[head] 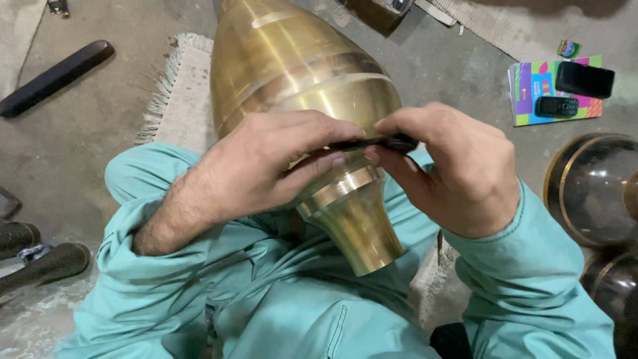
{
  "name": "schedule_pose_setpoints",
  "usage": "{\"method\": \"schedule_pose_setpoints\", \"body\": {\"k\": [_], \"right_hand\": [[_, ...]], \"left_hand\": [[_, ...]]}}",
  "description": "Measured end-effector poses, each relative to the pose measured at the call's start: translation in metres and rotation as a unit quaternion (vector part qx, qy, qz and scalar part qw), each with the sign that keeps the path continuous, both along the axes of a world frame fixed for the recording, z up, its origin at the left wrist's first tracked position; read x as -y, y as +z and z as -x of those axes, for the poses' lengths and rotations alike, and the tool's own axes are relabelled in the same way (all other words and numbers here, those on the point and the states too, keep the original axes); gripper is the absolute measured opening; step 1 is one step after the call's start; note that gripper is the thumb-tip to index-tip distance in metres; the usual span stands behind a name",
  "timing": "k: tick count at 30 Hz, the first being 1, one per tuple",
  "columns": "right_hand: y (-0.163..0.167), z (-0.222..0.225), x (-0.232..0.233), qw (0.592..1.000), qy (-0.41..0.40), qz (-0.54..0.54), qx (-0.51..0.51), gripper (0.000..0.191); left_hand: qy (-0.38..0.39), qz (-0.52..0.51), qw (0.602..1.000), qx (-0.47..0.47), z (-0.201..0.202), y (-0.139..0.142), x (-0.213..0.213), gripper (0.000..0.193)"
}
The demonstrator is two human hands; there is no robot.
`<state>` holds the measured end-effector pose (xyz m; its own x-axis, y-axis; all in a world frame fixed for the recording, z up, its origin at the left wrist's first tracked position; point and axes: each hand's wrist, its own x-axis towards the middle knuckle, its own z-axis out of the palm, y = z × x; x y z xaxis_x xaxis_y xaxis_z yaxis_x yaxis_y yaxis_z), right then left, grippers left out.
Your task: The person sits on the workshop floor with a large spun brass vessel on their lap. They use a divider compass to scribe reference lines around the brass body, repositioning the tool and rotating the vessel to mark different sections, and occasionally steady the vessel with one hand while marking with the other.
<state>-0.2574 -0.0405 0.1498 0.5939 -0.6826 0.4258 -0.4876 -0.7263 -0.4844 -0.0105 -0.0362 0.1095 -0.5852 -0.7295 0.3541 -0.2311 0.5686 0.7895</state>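
On the lap, head view: a big brass vase (pixel 302 86) lies across the person's teal-clad legs, wide body pointing away, narrow flared neck toward the camera. Both hands sit on the band where body meets neck.

Left hand (pixel 266 163) is closed, fingers curled, pinching one end of a thin dark tool (pixel 372 143). Right hand (pixel 452 173) is closed too, thumb and fingers clamped on the other end. The tool lies flat across the brass, touching or just off it; I can't tell which. Its working edge is hidden under the fingers.

Around it: a fringed mat (pixel 183 100) under the vase on the concrete floor (pixel 80 139). Dark bar (pixel 56 76) at far left, well apart. Two dark handles (pixel 46 262) at the left edge. Dark round vessels with brass rims (pixel 591 189) at right, near the right elbow. Colourful booklet (pixel 555 90) at top right with two phones (pixel 585 78) on it.

Risks, as I judge them:
- Vase is round and rests only on the legs, nothing chocking it. Uneven push from either hand could roll it and drag the tool off line, scoring the polished band.
- Fingertips sit right at the tool, so a slip on smooth brass likely puts knuckles into the rim step.
- Neck overhangs the lap; shifting legs could tip it toward the floor.
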Motion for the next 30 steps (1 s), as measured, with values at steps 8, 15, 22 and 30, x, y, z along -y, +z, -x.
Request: {"method": "schedule_pose_setpoints", "body": {"k": [8,15,22,30], "right_hand": [[-0.008,-0.018,0.040,0.994,0.098,-0.051,-0.021,0.038],[-0.011,-0.028,0.055,0.988,0.156,-0.005,-0.022,0.034],[-0.018,-0.020,0.062,0.986,0.161,0.023,-0.021,0.032],[-0.024,-0.005,0.065,0.989,0.147,0.009,-0.011,0.030]], "left_hand": [[0.110,-0.007,0.994,0.024,-0.010,-0.032,-0.003,0.036],[0.136,0.033,0.990,0.004,-0.014,-0.050,-0.003,0.031],[0.129,-0.016,0.991,0.019,-0.013,-0.048,0.001,0.032],[0.110,-0.015,0.993,0.048,-0.009,-0.040,0.010,0.031]]}}
